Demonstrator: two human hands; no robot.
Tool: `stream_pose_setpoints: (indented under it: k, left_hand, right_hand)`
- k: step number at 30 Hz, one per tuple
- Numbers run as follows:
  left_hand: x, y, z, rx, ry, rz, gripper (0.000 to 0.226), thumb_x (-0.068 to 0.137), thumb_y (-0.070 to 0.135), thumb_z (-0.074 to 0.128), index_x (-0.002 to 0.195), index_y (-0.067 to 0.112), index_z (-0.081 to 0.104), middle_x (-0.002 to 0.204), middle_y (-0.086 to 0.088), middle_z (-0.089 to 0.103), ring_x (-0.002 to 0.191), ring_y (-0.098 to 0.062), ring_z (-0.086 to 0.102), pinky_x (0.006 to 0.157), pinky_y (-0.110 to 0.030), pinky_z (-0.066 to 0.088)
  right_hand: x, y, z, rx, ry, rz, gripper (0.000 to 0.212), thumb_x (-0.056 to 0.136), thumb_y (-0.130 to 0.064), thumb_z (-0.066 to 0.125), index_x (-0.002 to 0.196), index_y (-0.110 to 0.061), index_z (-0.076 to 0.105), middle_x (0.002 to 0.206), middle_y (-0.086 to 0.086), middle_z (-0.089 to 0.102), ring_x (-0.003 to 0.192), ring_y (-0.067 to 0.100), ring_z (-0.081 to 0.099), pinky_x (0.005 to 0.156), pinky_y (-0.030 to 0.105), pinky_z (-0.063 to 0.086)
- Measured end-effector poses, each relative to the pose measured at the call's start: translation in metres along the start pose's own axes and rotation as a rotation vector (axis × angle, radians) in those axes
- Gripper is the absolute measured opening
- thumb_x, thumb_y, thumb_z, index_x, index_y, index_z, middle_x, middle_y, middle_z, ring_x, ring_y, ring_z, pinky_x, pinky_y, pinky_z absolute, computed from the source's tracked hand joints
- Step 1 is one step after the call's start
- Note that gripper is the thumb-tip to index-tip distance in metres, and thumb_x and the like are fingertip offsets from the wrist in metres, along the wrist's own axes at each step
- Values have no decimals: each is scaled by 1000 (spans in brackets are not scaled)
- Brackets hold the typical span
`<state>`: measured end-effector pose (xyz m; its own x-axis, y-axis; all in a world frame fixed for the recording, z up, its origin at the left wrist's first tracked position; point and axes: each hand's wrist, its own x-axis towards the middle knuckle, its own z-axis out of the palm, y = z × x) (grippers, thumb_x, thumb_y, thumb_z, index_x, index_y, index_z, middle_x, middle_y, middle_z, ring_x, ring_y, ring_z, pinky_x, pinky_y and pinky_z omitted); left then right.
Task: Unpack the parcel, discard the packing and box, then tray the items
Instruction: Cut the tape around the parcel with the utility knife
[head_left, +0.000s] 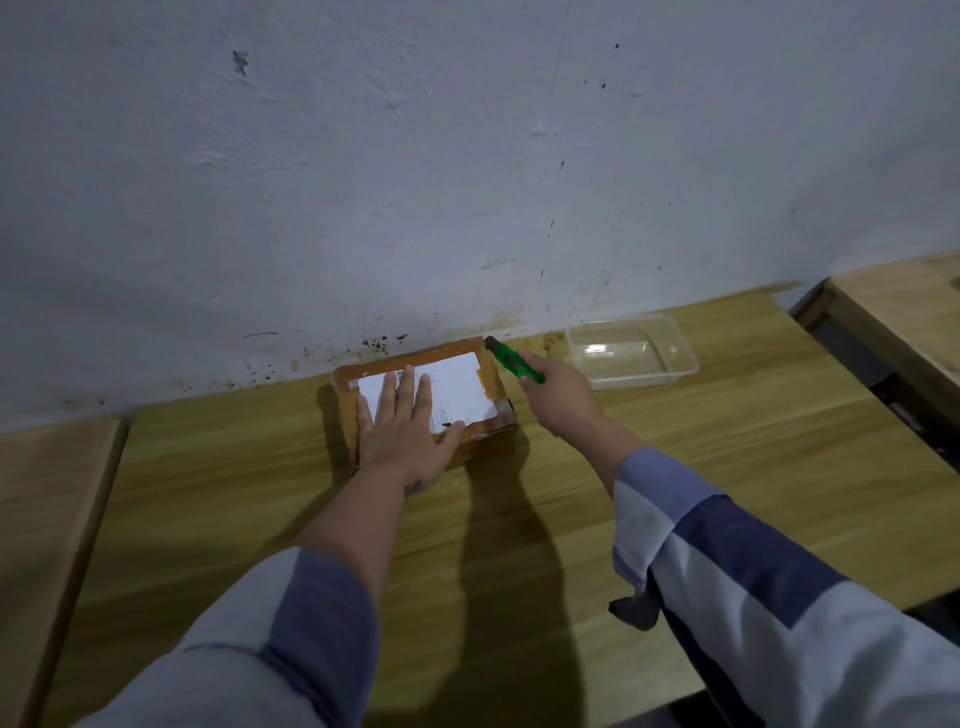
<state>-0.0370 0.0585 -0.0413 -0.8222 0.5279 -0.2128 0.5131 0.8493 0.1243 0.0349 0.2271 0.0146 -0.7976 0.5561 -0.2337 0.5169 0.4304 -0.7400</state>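
On a wooden table (675, 457) set against a stained white wall (467, 156), a small cardboard parcel (488, 376) is seen lying flat, close to the wall and a little left of centre. Its top is covered by a white shipping label (457, 387) and sealed with brown tape.

At about nine o'clock from the parcel's centre, the left hand (402, 428) is laid palm down on the label, fingers straight and spread, nothing gripped. The box appears to be pinned this way so that it cannot slide while it is cut.

At about two o'clock from the parcel, a green utility knife (517, 365) is held by the right hand (558, 397), fingers curled round the handle. The knife's dark tip is brought to the parcel's far right corner, seemingly where the tape seam starts; whether the blade is out cannot be told.

Further along at three o'clock, a clear plastic tray (683, 358) is placed near the wall, apart from the parcel and holding nothing, presumably kept within reach for the items.

The parcel is judged unopened, so unpacking has barely begun. Care would be called for to keep the cut away from the pressing fingers.
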Motion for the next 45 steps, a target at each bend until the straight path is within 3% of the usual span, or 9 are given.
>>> stream_pose_setpoints:
  k: [2,5,14,25,29,34,40,45]
  left_hand:
    - [0,1,0,-1,4,-4,79,91,67,13,151,23,-13,157,-1,-26,143,-21,-27,114,-51,-14]
    - [1,2,0,-8,-8,-18,78,92,67,14,151,24,-12,158,0,-25,143,-20,-27,114,-51,-14]
    - [1,6,2,-9,1,-36,78,92,67,15,151,24,-11,158,0,-24,144,-21,-26,114,-50,-14]
    - [0,7,2,-23,-5,-57,77,92,66,17,151,24,-11,158,1,-25,144,-20,-26,113,-49,-16]
    - [-1,7,1,-17,6,-61,77,92,66,17,151,24,-11,158,0,-24,144,-21,-25,113,-50,-15]
    - [-3,8,1,-19,2,-61,77,93,66,17,152,24,-10,158,0,-23,144,-21,-25,114,-49,-15]
    - [-4,6,-1,-20,-5,-69,77,93,66,17,152,24,-10,158,0,-23,144,-20,-25,114,-50,-14]
    - [-5,8,3,-35,2,-55,77,93,66,17,152,24,-9,159,0,-23,144,-21,-25,115,-50,-14]
  right_hand:
    - [0,-6,-4,-83,8,-11,45,98,-14,40,141,-27,42,128,12,59,97,27,61,68,29,48]
    - [-8,-10,-3,-218,-21,-17,48,96,-12,39,142,-28,40,127,13,59,101,29,61,76,34,51]
    - [-27,-9,-7,-368,-59,-30,52,94,-10,40,143,-28,37,127,14,59,105,30,60,78,35,52]
    - [-52,3,-10,-279,-57,-1,53,93,-6,41,142,-26,41,127,13,59,98,26,61,67,28,45]
    - [-64,7,-11,-257,-36,-35,51,93,-7,42,141,-26,42,118,14,63,82,21,58,63,28,45]
    - [-73,13,-4,-282,1,-21,51,95,-12,42,144,-29,36,117,12,64,78,18,55,60,27,44]
    - [-96,30,7,-223,62,-15,50,96,-18,44,143,-34,37,101,10,68,77,20,61,63,31,52]
    - [-100,37,5,-117,101,9,51,94,-19,45,141,-37,38,101,7,68,77,20,64,62,33,54]
